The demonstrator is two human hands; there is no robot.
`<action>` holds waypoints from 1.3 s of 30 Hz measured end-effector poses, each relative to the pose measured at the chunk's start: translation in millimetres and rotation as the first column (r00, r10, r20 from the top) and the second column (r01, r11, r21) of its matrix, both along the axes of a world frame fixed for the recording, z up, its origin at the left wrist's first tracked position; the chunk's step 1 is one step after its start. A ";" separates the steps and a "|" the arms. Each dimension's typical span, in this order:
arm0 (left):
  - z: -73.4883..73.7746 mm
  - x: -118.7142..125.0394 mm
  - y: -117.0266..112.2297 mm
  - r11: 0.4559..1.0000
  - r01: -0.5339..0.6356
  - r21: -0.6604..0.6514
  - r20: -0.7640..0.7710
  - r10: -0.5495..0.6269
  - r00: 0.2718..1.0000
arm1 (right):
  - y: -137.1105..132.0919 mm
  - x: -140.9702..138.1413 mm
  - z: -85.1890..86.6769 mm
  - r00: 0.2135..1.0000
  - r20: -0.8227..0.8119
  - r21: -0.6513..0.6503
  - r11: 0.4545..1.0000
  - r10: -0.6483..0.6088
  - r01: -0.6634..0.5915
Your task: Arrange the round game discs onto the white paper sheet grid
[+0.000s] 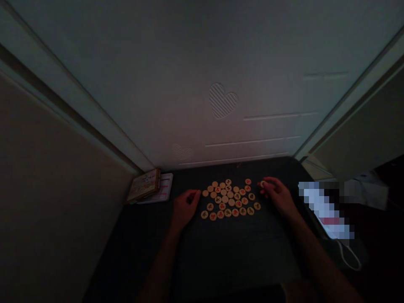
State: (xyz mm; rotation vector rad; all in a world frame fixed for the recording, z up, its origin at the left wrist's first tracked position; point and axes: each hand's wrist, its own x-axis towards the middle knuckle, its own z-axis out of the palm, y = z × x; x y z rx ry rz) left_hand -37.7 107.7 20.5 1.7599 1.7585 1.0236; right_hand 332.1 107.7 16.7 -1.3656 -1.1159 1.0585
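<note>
Several round wooden game discs (230, 200) with red and black characters lie in a loose cluster on a dark table (221, 252). My left hand (184, 207) rests at the cluster's left edge with its fingers curled; I cannot see whether it holds anything. My right hand (277, 194) sits at the cluster's right side and pinches one disc (262, 184) between its fingertips. The scene is very dim.
A box with a picture lid (143, 185) lies on a paper sheet (164, 189) at the table's back left. A pale wall with a heart motif (222, 100) stands behind. A blurred-out object (325, 208) and a white cord (350, 259) lie at the right.
</note>
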 end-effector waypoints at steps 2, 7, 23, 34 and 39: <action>-0.1 -0.1 0.1 1.000 0.001 0.001 0.001 -0.001 1.000 | -2.6 -2.8 -0.5 0.995 0.098 0.000 1.000 0.029 -0.029; -0.8 -0.4 0.2 1.000 0.001 -0.001 0.002 -0.001 1.000 | -7.0 -7.2 -2.6 0.919 0.394 0.086 0.994 0.028 -0.067; -0.8 0.7 0.4 1.000 0.019 0.005 -0.021 -0.018 1.000 | -1.2 -2.2 -13.3 0.706 0.705 0.230 0.963 -0.064 -0.142; -0.7 1.3 1.9 0.979 0.141 0.146 -0.108 -0.126 0.986 | -2.6 -4.2 -9.9 0.746 0.656 0.209 0.977 -0.111 -0.039; -0.9 2.6 2.5 0.963 0.226 0.144 -0.175 -0.200 0.964 | -5.7 -4.3 -5.5 0.787 0.605 0.180 0.984 -0.119 0.011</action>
